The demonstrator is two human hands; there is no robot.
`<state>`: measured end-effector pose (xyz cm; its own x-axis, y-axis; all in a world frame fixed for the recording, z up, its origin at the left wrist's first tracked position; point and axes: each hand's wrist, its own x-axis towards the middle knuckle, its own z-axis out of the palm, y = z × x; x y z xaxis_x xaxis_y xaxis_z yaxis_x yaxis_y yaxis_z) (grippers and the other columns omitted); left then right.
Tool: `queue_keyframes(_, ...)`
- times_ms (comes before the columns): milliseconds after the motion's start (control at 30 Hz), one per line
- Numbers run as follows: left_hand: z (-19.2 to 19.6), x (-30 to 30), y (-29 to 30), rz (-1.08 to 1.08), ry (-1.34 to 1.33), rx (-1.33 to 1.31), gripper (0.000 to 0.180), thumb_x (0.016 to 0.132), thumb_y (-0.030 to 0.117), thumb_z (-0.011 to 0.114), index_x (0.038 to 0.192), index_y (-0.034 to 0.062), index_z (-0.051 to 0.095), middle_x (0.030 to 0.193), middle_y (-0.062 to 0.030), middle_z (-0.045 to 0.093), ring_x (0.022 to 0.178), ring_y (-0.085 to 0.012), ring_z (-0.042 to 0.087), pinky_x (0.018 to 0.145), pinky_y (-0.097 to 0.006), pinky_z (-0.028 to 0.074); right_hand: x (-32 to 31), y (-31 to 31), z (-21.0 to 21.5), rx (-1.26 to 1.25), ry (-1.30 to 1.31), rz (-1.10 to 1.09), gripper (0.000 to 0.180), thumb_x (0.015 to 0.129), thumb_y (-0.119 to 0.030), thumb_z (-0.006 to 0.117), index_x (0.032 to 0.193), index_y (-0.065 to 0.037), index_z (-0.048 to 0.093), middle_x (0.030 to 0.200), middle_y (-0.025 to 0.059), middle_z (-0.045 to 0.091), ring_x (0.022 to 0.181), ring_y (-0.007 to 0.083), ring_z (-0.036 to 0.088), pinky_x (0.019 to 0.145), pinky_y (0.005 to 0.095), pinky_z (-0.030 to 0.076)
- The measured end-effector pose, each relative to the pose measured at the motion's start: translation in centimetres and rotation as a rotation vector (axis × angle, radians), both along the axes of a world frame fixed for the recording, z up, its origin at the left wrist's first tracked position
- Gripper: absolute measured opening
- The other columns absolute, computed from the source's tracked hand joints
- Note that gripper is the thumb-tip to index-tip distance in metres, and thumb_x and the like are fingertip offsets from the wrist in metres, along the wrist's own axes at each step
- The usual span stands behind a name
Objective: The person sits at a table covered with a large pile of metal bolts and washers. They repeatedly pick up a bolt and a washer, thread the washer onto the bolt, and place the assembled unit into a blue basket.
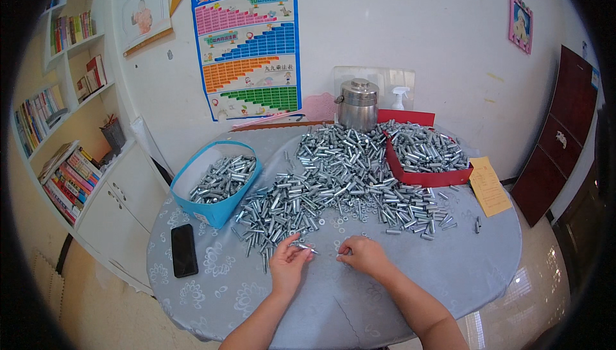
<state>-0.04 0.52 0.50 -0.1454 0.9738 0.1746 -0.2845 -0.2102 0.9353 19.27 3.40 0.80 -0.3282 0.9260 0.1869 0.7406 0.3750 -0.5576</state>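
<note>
Just in front of the near edge of a large heap of silver metal bolts with sleeves, both hands are above the grey tablecloth. My left hand pinches one bolt between thumb and fingers, its end pointing right. A short gap away, my right hand is closed, thumb and forefinger pressed together. A small bright metal piece shows at those fingertips, too small to name. Loose washers lie scattered along the heap's front edge, close to both hands.
Bolts fill a light blue fabric bin at left and a red box at right. A black phone lies at the left. A steel pot stands behind the heap; a yellow paper lies at the right edge.
</note>
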Motion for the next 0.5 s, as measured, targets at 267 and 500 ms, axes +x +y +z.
queue_keyframes(267, 0.0, -0.3, 0.1, -0.057, -0.112, -0.212, 0.018, 0.081, 0.002, 0.053, 0.098, -0.0060, 0.054, 0.083, -0.0150, 0.061, 0.070, -0.0191, 0.062, 0.063, -0.026, 0.053, -0.8, 0.5, -0.2, -0.492, 0.773, 0.012, 0.016, 0.070, -0.013, 0.070, 0.081, -0.005, 0.061, 0.076, 0.0025, 0.063, 0.069, 0.0093, 0.058, 0.063, 0.0219, 0.045)
queue_keyframes(500, -0.5, -0.8, 0.2, -0.217, -0.305, -0.379, 0.020, 0.083, 0.008, 0.054, 0.098, -0.0059, 0.054, 0.086, -0.0157, 0.060, 0.072, -0.0209, 0.062, 0.065, -0.027, 0.054, -1.6, 0.2, 0.1, -0.549, 0.956, 0.100, 0.013, 0.072, -0.009, 0.068, 0.081, -0.004, 0.061, 0.075, 0.0001, 0.061, 0.069, 0.0057, 0.055, 0.062, 0.0189, 0.043)
